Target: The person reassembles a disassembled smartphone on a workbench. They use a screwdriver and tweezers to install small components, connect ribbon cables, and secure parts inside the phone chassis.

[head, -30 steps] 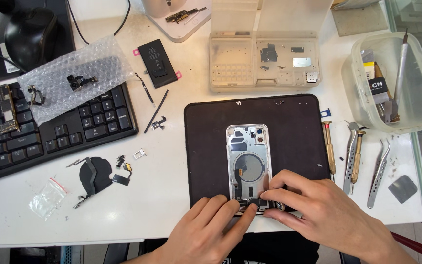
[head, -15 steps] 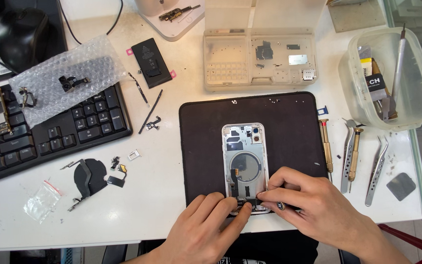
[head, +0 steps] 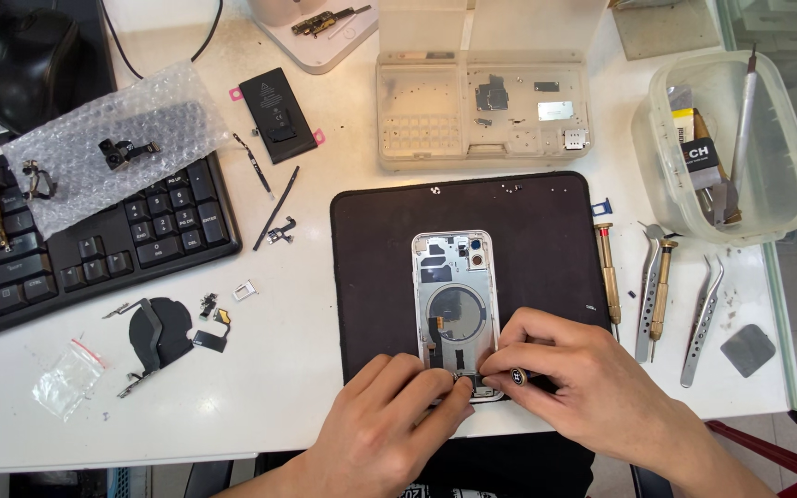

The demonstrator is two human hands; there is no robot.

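Observation:
An opened phone housing (head: pixel 454 297) lies face up on a black work mat (head: pixel 528 231), its round coil and small parts showing. My left hand (head: pixel 397 420) pinches the housing's lower edge with fingertips. My right hand (head: pixel 576 383) rests beside it on the mat and holds a small screwdriver (head: pixel 517 376), its dark round cap end showing, the tip pointed at the housing's bottom end. The fingers of both hands hide the lowest part of the housing.
A black keyboard (head: pixel 94 249) with bubble wrap (head: pixel 108 152) sits at left. A phone battery (head: pixel 277 114), loose flex parts (head: pixel 163 334), a clear parts tray (head: pixel 481 111), a plastic tub of tools (head: pixel 731 148), screwdrivers (head: pixel 609 272) and tweezers (head: pixel 701 318) surround the mat.
The view has shifted slightly. My two hands stay at the housing's bottom end, with the right hand's fingers closing in a little toward the left.

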